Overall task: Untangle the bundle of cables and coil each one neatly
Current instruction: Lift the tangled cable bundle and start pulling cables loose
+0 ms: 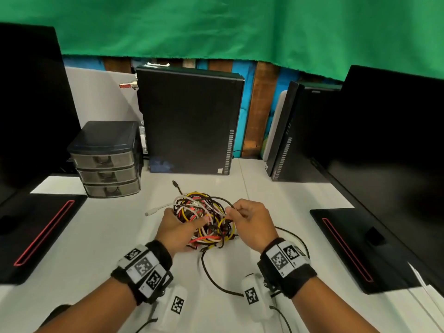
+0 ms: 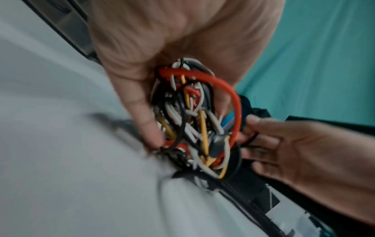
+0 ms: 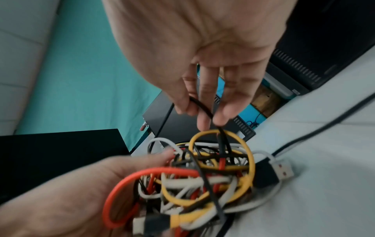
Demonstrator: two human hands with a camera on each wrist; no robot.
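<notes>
On the white desk [image 1: 276, 188], largest items first: a green cloth backdrop [image 1: 240, 27] hung across the rear. Two dark monitors flanked the work area, the left monitor [image 1: 31, 104] and the right monitor [image 1: 389, 145], each on a black base with a red stripe. One black computer case [image 1: 189, 121] stood upright at centre rear; a second black case [image 1: 298, 133] stood to its right. A grey three-drawer organiser [image 1: 105, 159] sat just beside the central case, on its left.

Centre front, resting on the desk between both hands: the bundle of cables [image 1: 204, 219], a tangle of red, yellow, white and black strands. A white plug [image 1: 150, 212] protruded to the left; a black plug [image 1: 175, 183] lay toward the rear. A black cable [image 1: 216, 282] trailed from the bundle toward the near edge.

The left hand [image 1: 176, 230] gripped the bundle, fingers curled around its left side. The right hand [image 1: 252, 222] pinched one black strand [image 3: 202, 109] between thumb and fingertips, raised just above the tangle. Both wrists carried marker-patterned bands.
</notes>
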